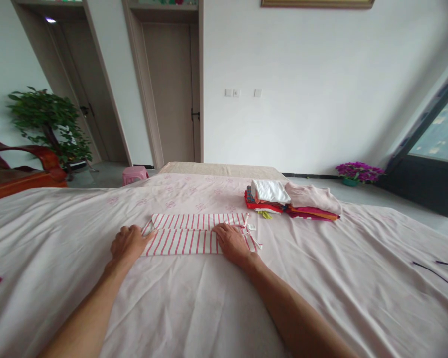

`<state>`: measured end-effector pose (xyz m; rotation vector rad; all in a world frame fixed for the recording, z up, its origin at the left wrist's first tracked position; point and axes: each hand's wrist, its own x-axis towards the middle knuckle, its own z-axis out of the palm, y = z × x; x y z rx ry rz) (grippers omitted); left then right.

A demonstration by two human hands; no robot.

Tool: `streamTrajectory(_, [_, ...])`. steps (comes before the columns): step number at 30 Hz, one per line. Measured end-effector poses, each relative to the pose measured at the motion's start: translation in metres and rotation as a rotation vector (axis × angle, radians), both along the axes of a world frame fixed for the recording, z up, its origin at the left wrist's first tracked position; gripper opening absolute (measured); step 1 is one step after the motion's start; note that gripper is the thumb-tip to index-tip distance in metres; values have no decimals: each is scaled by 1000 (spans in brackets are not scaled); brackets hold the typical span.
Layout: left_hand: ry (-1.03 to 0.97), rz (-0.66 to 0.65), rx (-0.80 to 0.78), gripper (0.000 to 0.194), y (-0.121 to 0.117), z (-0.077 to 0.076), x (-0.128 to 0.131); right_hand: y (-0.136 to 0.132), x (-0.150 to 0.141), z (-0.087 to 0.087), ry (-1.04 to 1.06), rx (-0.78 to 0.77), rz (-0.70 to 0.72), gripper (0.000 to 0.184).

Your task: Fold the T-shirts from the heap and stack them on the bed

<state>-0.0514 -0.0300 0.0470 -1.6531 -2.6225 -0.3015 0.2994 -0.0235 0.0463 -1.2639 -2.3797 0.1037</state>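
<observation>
A white garment with red stripes [188, 241] lies folded into a long strip, its two halves meeting along a lengthwise line. My left hand [129, 242] grips its left end, fingers curled and thumb over the edge. Near the right end, my right hand [232, 242] rests on the cloth with fingers laid out, covering part of the middle line. Thin white straps or trim and a small white tag show just beyond it. The garment's exact kind is hard to make out.
Two stacks of folded clothes stand at the back right: one topped by a white piece [271, 191], the other by a pale pink piece [313, 196]. Everything lies on a wrinkled pale pink sheet [186, 308]. A dark cord [436, 273] crosses the right side.
</observation>
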Motion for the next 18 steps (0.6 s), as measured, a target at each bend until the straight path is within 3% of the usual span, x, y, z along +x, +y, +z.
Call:
streamTrajectory(7, [-104,-16,-51,66,3,6,5,0,2,-1,15,-6,7,31])
streamTrajectory(12, [-282,-42,-30,52,12,3,-3,0,2,0,6,-8,9,31])
streamTrajectory(18, [-795,-68,40,32,18,6,-12,1,2,-2,0,6,10,30])
